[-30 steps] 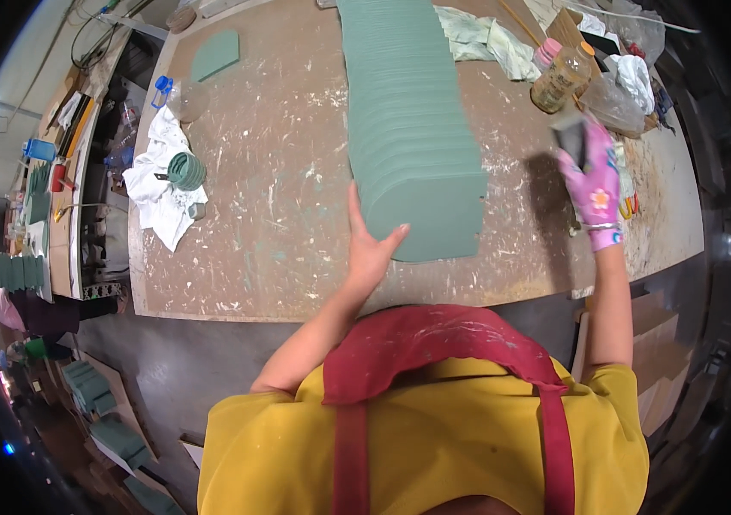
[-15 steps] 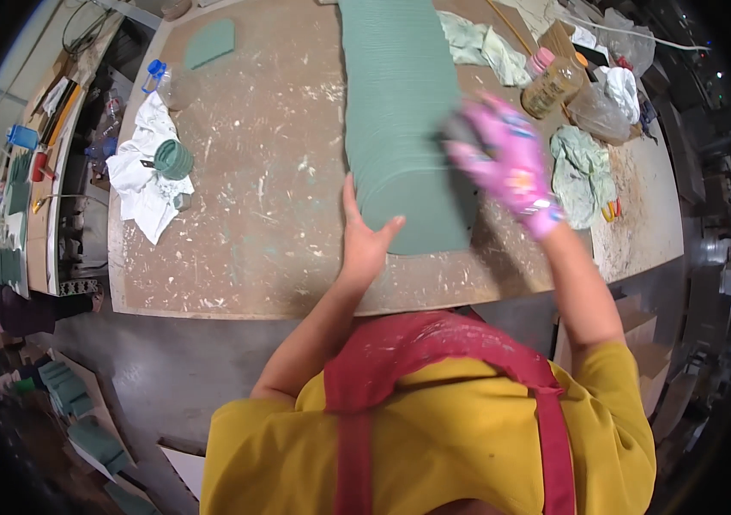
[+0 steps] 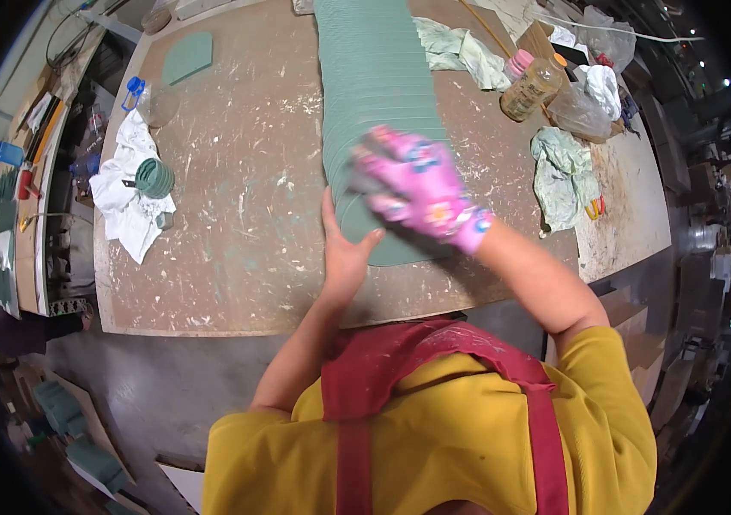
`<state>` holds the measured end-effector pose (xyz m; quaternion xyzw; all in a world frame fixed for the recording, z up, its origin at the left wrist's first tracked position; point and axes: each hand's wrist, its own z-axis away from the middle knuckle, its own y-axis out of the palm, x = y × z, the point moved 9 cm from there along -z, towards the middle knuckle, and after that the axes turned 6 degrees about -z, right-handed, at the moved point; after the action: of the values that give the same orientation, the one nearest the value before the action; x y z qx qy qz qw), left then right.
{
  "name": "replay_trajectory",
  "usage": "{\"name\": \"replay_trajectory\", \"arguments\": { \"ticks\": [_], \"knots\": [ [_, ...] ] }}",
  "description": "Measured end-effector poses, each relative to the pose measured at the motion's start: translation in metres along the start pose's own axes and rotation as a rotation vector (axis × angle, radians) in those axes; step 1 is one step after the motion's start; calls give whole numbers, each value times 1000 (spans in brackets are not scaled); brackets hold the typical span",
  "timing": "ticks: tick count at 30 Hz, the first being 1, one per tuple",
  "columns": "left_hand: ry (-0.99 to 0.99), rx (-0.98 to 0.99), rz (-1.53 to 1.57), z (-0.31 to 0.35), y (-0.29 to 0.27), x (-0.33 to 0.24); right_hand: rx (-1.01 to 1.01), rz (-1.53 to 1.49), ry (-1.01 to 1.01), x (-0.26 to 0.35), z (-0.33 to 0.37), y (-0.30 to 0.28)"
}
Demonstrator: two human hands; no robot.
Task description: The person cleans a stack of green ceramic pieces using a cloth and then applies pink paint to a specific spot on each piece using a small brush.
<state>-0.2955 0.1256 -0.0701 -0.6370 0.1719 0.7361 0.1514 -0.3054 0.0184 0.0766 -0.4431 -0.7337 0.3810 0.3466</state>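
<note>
Against the green stack (image 3: 374,77) rest widely parted left fingers (image 3: 329,213).

Nothing legible here: the amber bottle (image 3: 530,91) on the tabletop (image 3: 241,215) shows dark printed marks, too small to make out.

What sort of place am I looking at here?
Most likely a workshop or small factory: a worktable flecked with white, a long row of overlapping green pieces on it, and what look like more green stacks at the lower left.
</note>
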Motion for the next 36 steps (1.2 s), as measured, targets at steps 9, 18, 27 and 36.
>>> {"name": "replay_trajectory", "arguments": {
  "ticks": [9, 18, 27, 36],
  "knots": [
    [128, -23, -483, -31, -23, -36, -102, 45, 444, -120, 36, -95],
    [83, 108, -170, -54, -16, -33, 126, 2, 385, -125, -1, -37],
    [50, 169, -173, -58, -9, -20, 114, -54, -33, -39, -54, 9],
    [79, 149, -393, -52, -11, -27, 122, 32, -28, -55, -55, 0]
  ]
}}
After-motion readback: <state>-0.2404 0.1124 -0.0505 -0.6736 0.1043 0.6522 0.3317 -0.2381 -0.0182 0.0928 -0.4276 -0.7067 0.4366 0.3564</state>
